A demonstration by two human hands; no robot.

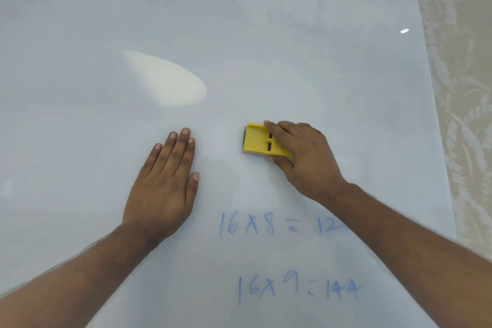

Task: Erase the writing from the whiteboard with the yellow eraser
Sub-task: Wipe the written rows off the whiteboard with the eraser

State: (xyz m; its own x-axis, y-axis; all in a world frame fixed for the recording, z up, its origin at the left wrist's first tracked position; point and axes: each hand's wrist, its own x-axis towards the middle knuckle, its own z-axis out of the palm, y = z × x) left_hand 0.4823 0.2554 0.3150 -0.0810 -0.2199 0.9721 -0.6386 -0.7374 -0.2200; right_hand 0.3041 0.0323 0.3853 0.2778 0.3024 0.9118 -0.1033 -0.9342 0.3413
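Observation:
The whiteboard (239,48) lies flat and fills most of the view. My right hand (303,157) grips the yellow eraser (257,141) and presses it flat on the board, right of centre. My left hand (165,184) rests flat on the board with its fingers together, holding nothing, to the left of the eraser. Two lines of blue writing sit nearer to me than the eraser: "16 x 8 = 12" (255,226), whose end my right forearm hides, and "16 x 9 = 144" (298,290) closest to me. The board around and beyond the eraser shows no writing.
A beige cloth with a leaf pattern (463,88) lies under the board and shows along its right and far edges. Bright glare spots (170,80) from lights reflect on the board's surface.

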